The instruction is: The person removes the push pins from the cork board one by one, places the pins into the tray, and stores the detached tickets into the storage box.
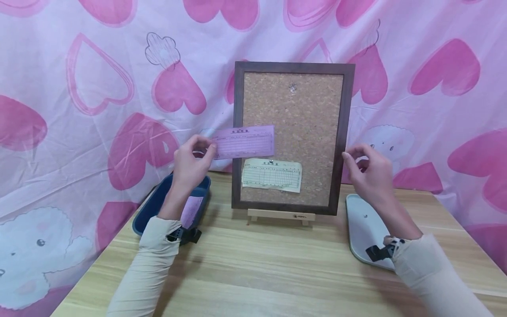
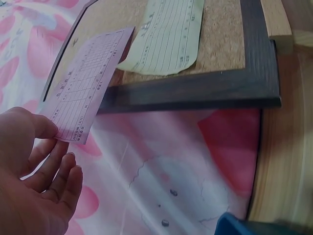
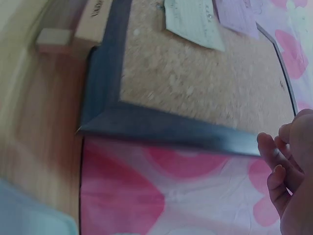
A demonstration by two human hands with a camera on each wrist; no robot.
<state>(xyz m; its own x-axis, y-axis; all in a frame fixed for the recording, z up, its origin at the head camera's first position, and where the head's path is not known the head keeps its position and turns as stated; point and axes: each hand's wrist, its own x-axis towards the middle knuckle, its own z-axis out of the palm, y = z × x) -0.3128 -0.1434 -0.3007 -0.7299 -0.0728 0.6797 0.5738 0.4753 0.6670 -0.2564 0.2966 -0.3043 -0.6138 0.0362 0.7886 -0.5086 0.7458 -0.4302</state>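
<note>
My left hand (image 1: 192,163) pinches the left end of a pink printed slip (image 1: 245,141) between thumb and fingers. The slip reaches over the left part of a cork board (image 1: 293,123) with a dark frame. Below it, a pale green printed slip (image 1: 272,176) hangs on the cork, a small clear pushpin (image 1: 271,161) at its top edge. My right hand (image 1: 370,171) is by the frame's right edge, thumb and forefinger tips close together. In the right wrist view the other fingers (image 3: 279,183) are bent; whether anything small sits between the tips is hidden.
The board leans on a small wooden easel (image 1: 281,214). Left stands a dark blue tray (image 1: 138,220) with a pink slip (image 1: 192,212) inside. A pale tray (image 1: 360,233) holding a small clear piece (image 1: 365,216) lies right. Another clear pin (image 1: 292,88) is high on the cork.
</note>
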